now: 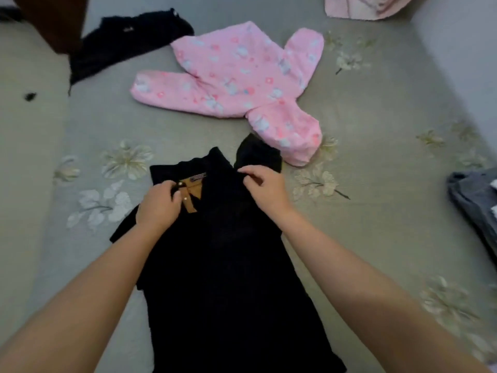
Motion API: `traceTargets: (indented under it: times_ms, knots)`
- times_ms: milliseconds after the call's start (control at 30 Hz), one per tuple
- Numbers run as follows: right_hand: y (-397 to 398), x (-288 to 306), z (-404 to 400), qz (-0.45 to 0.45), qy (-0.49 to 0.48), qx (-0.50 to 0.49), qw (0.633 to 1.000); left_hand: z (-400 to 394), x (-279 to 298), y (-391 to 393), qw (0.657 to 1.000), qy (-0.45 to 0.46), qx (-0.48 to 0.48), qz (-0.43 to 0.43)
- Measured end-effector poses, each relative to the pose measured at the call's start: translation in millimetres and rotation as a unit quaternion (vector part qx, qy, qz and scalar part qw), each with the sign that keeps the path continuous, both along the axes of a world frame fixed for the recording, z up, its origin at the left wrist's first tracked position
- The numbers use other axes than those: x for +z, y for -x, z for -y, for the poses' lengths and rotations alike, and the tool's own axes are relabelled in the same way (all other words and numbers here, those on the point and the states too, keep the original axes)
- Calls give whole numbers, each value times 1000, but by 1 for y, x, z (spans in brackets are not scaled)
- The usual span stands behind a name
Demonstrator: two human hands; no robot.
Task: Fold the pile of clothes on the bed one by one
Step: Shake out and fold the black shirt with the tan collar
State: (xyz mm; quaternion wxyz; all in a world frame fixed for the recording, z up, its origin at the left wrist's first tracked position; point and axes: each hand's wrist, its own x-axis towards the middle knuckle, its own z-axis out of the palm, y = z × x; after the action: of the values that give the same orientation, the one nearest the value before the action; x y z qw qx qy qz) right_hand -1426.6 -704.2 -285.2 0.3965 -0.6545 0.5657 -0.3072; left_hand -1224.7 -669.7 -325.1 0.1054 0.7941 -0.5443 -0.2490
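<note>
Lying flat on the bed right below the camera, the black top is spread out but not yet folded. The left hand pinches its collar by the brown placket; the right hand pinches the shoulder seam. A pink printed garment, another black garment and grey cloth lie unfolded around it, so most of the task seems left.

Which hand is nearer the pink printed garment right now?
Right. The right hand pinches the black top at its shoulder, just below the pink printed garment; the left hand grips the collar, farther away.
</note>
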Motion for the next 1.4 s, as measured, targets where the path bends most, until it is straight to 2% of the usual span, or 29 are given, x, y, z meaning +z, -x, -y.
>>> traceTargets:
  times_ms: [33, 100, 167, 267, 333, 367, 433, 533, 600, 667, 733, 767, 800, 833, 900, 967, 1000, 1067, 1100, 1167, 1233, 1300, 1400]
  knots:
    - [-18, -14, -20, -14, -17, 96, 995, -17, -6, -18, 998, 0, 55, -27]
    - [-40, -49, -60, -64, -78, 286, 953, -50, -25, -51, 986, -20, 149, -75]
    - [-41, -84, -88, -118, -156, 354, 915, -77, -48, -73, 968, -66, 214, -109]
    - [-18, -119, -97, -228, -138, 329, 906, -98, -81, -78, 950, -128, 241, -154]
    - [0, -127, -90, -280, -95, 286, 911, -101, -100, -72, 953, -110, 233, -162]
    - [7, -131, -85, -304, -50, 266, 913, -99, -107, -69, 961, -87, 225, -138]
    - [22, -139, -75, -382, 50, 224, 895, -93, -119, -67, 974, -41, 210, -70]
    - [32, -143, -50, -459, 99, 173, 866, -79, -130, -68, 988, 16, 149, 26]
    - [34, -148, -36, -471, 128, 146, 860, -65, -135, -66, 995, 48, 71, 57]
    - [31, -152, -25, -466, 176, 161, 852, -49, -138, -63, 993, -1, -73, 93]
    - [32, -154, -16, -444, 193, 185, 855, -34, -140, -61, 952, -119, -230, 165]
    - [35, -154, -12, -428, 188, 189, 864, -27, -139, -63, 926, -159, -278, 200]
    - [39, -154, -7, -410, 177, 183, 876, -21, -135, -64, 913, -161, -298, 228]
    - [44, -152, -2, -393, 163, 170, 889, -17, -129, -67, 912, -119, -305, 249]
    - [55, -147, 4, -371, 147, 132, 907, -12, -113, -77, 916, 52, -295, 268]
    - [66, -145, 7, -361, 153, 92, 915, -17, -104, -91, 906, 234, -245, 254]
    - [70, -145, 4, -361, 155, 82, 916, -25, -101, -96, 902, 267, -229, 251]
    - [75, -148, -6, -370, 161, 99, 909, -51, -100, -97, 895, 263, -243, 267]
    - [78, -153, -14, -376, 159, 129, 904, -69, -102, -96, 891, 228, -274, 281]
    - [81, -164, -31, -398, 124, 195, 888, -109, -108, -88, 884, 103, -364, 275]
    - [86, -171, -40, -424, 61, 208, 879, -134, -111, -78, 890, 13, -398, 221]
    - [89, -173, -42, -430, 51, 190, 881, -137, -111, -73, 914, 25, -374, 155]
    - [79, -165, -35, -405, 127, 168, 890, -122, -111, -66, 928, 157, -312, 130]
